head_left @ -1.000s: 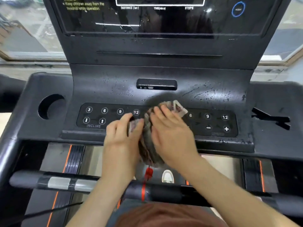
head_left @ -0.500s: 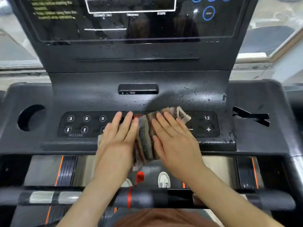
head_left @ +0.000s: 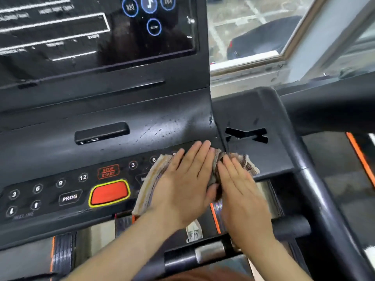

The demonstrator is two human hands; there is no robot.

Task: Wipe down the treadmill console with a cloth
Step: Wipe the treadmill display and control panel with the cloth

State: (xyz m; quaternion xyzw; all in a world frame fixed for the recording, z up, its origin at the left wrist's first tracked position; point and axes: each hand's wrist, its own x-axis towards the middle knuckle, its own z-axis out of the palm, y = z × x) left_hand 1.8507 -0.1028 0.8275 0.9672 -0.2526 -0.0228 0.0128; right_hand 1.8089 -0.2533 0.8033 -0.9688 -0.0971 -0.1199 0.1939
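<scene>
A striped grey-brown cloth lies bunched on the right end of the black treadmill console, over the right button group. My left hand presses flat on the cloth with straight fingers. My right hand presses flat on its right part, fingers straight, close beside the left. The cloth's right edge peeks out past my right fingers. Most of the cloth is hidden under both hands.
A red button with a yellow rim and the number keys sit left of the cloth. The dark screen rises behind. A cross-shaped slot and the right handrail lie to the right. A front handlebar crosses below my wrists.
Both hands slid the cloth rightwards along the button panel, from its middle to its right end. The red button and STOP/START label came into view. The camera turned right.
</scene>
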